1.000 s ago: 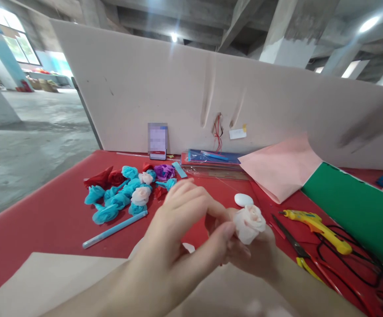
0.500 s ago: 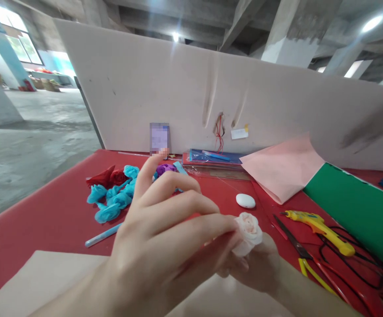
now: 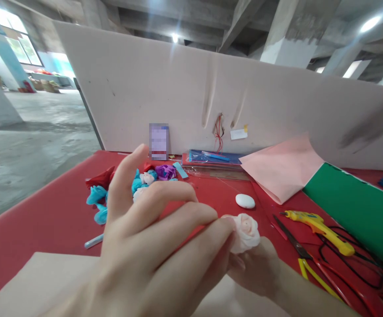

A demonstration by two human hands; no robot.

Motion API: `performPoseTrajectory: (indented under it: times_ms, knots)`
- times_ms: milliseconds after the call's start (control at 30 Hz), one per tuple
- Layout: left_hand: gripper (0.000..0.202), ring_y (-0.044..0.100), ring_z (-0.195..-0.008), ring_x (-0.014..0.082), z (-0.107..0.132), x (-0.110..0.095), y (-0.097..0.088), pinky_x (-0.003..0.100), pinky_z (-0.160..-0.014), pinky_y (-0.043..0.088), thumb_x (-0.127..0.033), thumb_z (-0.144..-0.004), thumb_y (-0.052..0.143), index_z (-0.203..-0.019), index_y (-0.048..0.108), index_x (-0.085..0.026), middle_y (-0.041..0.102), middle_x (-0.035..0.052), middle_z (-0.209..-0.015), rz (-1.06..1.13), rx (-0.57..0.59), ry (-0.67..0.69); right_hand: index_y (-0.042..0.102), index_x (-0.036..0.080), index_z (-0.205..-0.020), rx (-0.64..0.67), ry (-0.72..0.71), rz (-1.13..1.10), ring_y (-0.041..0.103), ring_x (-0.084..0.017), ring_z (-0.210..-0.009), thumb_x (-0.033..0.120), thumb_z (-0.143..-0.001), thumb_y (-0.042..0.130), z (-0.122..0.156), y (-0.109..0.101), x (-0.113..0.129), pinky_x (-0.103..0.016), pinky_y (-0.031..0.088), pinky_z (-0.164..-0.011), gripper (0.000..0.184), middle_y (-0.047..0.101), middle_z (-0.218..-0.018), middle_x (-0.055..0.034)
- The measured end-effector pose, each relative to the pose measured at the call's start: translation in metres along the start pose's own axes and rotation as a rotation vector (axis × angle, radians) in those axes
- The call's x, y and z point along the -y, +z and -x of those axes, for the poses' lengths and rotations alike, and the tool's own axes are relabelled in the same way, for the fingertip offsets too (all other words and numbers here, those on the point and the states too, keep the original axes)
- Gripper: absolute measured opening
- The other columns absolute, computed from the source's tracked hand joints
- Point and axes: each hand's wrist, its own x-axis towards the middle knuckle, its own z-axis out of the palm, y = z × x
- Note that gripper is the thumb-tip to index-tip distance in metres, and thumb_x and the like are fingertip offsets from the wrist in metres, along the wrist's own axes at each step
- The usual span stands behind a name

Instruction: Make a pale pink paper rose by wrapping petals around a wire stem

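Observation:
A pale pink paper rose [image 3: 246,231] is held up over the table between my two hands. My left hand [image 3: 165,237] reaches across from the lower left, back of the hand towards me. Its fingertips pinch the left edge of the petals, while one finger sticks up and away. From below and behind, my right hand [image 3: 260,268] grips the base of the rose; most of its fingers are hidden by the flower and my left hand. Under both hands lies a sheet of pale paper [image 3: 42,281].
Blue crepe-paper pieces [image 3: 97,194], a red paper flower [image 3: 100,178] and a purple flower [image 3: 165,172] lie left. A white oval case [image 3: 245,201] sits beyond the rose. Scissors [image 3: 298,248], a yellow glue gun [image 3: 323,226] with cable, and pink paper [image 3: 283,169] are right.
My left hand has shifted left and turned, its raised finger swinging left and uncovering the white and purple flowers behind. The rose has tipped slightly and moved a little left.

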Motion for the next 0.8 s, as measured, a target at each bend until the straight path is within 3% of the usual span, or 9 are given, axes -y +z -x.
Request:
performPoseTrajectory:
  times_ms: [133,267,367,533,700,800]
  knots:
    - [0.016,0.056,-0.062,0.0138,0.0018,-0.0015,0.0032,0.052,-0.109,0.025,-0.025,-0.080,0.065,-0.064,0.065,-0.025,0.065,-0.0096,-0.054,0.003,-0.088,0.047,0.062,0.018,-0.070,-0.030,0.008,0.016,0.030,-0.008,-0.047,0.036,-0.071,0.072,0.0014,0.0004,-0.0001,-0.022,0.024,-0.050,0.020,0.037,-0.053,0.0061]
    - [0.012,0.056,-0.066,0.0136,0.0021,0.0014,0.0010,0.052,-0.111,0.022,-0.019,-0.075,0.069,-0.065,0.066,-0.023,0.066,-0.0095,-0.056,-0.027,-0.024,0.037,0.061,0.018,-0.068,-0.041,0.010,0.029,0.033,-0.008,-0.048,0.036,-0.071,0.072,0.0016,0.0006,0.0000,-0.022,0.025,-0.051,0.021,0.041,-0.054,0.0050]
    - [0.011,0.056,-0.066,0.0131,0.0006,0.0007,0.0000,0.050,-0.112,0.023,-0.020,-0.077,0.067,-0.066,0.066,-0.022,0.064,-0.0092,-0.055,-0.030,-0.038,0.093,0.059,0.017,-0.065,-0.049,0.010,0.033,0.031,-0.007,-0.049,0.038,-0.069,0.073,0.0006,0.0018,0.0004,-0.021,0.025,-0.051,0.025,0.040,-0.053,0.0055]
    - [0.015,0.057,-0.066,0.0140,0.0009,-0.0029,0.0012,0.051,-0.110,0.024,-0.018,-0.077,0.067,-0.063,0.065,-0.021,0.065,-0.0075,-0.055,-0.036,-0.054,-0.016,0.053,0.017,-0.061,-0.061,0.020,0.038,0.027,-0.007,-0.048,0.042,-0.069,0.073,-0.0012,0.0033,0.0011,-0.021,0.024,-0.049,0.033,0.036,-0.050,0.0071]
    - [0.003,0.059,-0.075,0.0162,0.0073,0.0041,0.0014,0.050,-0.113,0.019,-0.023,-0.076,0.066,-0.075,0.069,-0.021,0.068,-0.0068,-0.063,-0.037,-0.004,0.060,0.052,0.017,-0.059,-0.097,0.026,0.052,0.031,-0.006,-0.049,0.045,-0.067,0.074,-0.0002,0.0036,-0.0025,-0.021,0.024,-0.049,0.036,0.040,-0.051,0.0062]
    - [0.006,0.060,-0.073,0.0146,0.0085,0.0051,0.0025,0.045,-0.114,0.019,-0.020,-0.076,0.065,-0.070,0.067,-0.022,0.068,-0.0080,-0.063,-0.059,-0.032,0.068,0.056,0.017,-0.063,-0.115,0.043,0.055,0.032,-0.006,-0.049,0.047,-0.065,0.075,0.0007,0.0031,-0.0041,-0.022,0.024,-0.050,0.036,0.042,-0.053,0.0056]
